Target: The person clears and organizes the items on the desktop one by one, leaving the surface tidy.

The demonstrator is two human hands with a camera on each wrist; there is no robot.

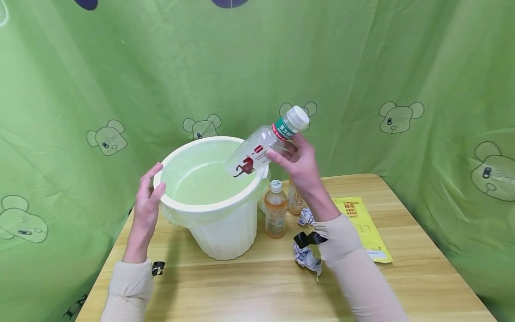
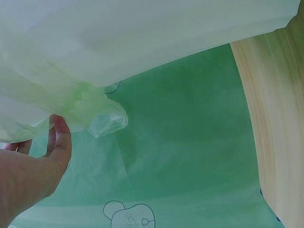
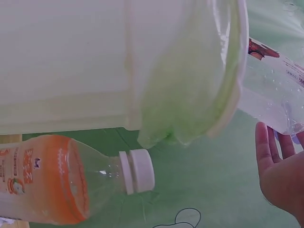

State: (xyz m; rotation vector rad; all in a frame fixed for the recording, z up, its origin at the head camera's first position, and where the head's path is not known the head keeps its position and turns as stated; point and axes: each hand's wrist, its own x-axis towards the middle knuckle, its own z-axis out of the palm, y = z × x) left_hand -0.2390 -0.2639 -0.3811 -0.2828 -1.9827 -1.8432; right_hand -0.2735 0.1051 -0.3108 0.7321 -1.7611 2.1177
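Clear bottle over the bin
Right hand (image 1: 299,163) grips the empty white-capped, red-horse-labelled bottle (image 1: 263,145) tilted above the lined white bin (image 1: 209,210); left hand (image 1: 148,201) fingers rest straight against its rim.

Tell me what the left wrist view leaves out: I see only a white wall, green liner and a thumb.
Observer: The left hand rests against the rim of the white bin, fingers straight.
Operator: Report the other hand.
Observer: The right hand holds a clear bottle tilted, base over the bin's opening, white cap up.
Operator: List what stands beside the bin.
Observer: Two orange-labelled bottles stand upright to its right on the wooden table, with crumpled paper and a yellow packet nearby.
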